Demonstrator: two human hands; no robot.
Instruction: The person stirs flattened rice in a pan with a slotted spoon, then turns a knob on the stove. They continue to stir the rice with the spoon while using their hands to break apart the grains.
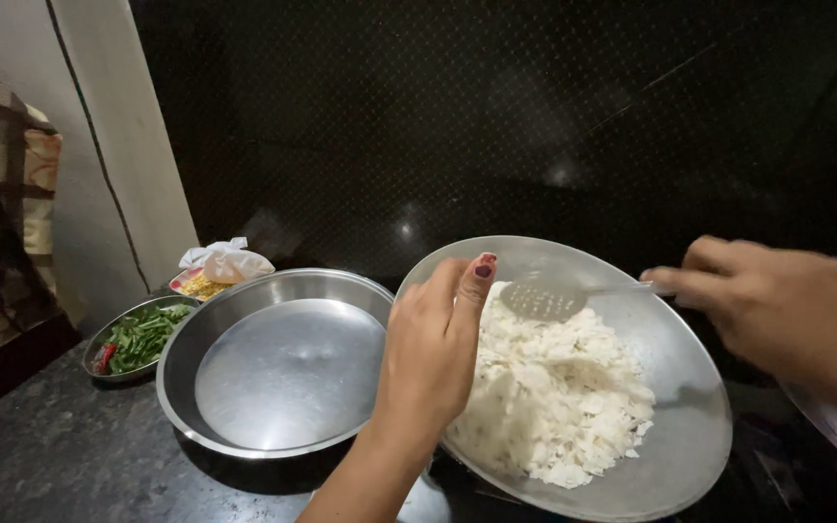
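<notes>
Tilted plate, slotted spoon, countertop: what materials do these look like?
Tilted plate: metal, likely steel or aluminium; grey brushed sheen, thin rim, soft reflections. Held by the left hand, it carries white flakes.
Slotted spoon in the right hand: shiny metal, perforated bowl, probably stainless steel.
Countertop: dark speckled stone, looks like polished granite; could be a composite.

Brushed, dull-shining steel pan [670,387] at 5 o'clock holds dry, matt white flakes [554,397]; a perforated metal ladle [544,298] gleams above them. At 8 o'clock, a smooth steel basin [288,373] rests on speckled polished stone counter [50,465]; glossy black wall [535,116] at 12
</notes>
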